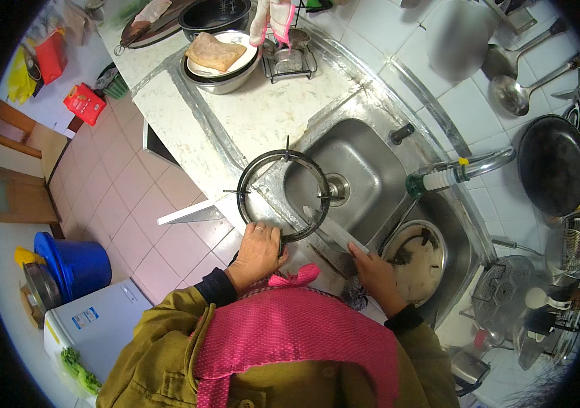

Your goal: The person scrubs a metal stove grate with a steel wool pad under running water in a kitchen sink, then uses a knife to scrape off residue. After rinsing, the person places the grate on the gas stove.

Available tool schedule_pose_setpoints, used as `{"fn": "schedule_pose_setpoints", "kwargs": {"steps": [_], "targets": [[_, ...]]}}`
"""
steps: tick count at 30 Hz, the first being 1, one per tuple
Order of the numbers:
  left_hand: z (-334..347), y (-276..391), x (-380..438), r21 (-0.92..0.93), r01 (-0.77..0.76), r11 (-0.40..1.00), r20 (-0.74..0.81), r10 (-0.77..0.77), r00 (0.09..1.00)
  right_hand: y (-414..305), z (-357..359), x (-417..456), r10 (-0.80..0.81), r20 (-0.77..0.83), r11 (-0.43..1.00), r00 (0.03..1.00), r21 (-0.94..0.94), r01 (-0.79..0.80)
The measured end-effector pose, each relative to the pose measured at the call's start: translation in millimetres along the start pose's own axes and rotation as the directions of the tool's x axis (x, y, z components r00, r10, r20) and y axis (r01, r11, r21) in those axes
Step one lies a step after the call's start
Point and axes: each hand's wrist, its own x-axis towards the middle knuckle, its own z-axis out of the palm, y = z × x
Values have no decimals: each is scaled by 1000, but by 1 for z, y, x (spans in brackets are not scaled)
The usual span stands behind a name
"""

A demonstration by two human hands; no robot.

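Note:
My left hand (258,254) grips the near edge of a round black gas-stove pan support (245,171), a ring with short prongs. The ring is held over the counter's edge and the left part of a steel sink basin (371,168). My right hand (375,270) is closed on a knife (343,234); its blade points up and left, and its tip is by the ring's lower right side. In the second basin, right of my right hand, a metal bowl (442,245) holds cloudy liquid with another dark ring-like piece partly under it.
A faucet (438,178) reaches over the divider between the basins. Stacked bowls (228,84) and a small black wire rack (290,69) stand on the counter beyond. A frying pan (552,166) and ladles (509,97) hang on the tiled wall. An open cabinet door (190,213) juts out at left.

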Motion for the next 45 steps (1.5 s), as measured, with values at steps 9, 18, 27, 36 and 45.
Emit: {"fn": "schedule_pose_setpoints", "kwargs": {"steps": [9, 18, 27, 36, 45], "targets": [[9, 0, -1, 2, -8, 1000, -65, 8, 998, -2, 2, 12, -38, -6, 999, 999, -5, 38], [6, -1, -2, -12, 4, 1000, 0, -4, 1000, 9, 6, 11, -116, -68, 993, 991, 14, 117], [4, -5, -5, -46, -29, 999, 6, 29, 1000, 15, -1, 29, -154, -23, 987, 988, -58, 152], [7, -5, -5, -33, -30, 999, -4, 30, 1000, 22, 1, 39, -208, -53, 972, 977, -122, 200], [7, -7, -6, -49, -69, 996, 0, 69, 998, 23, -10, 55, -231, -116, 967, 966, -142, 214]]}}
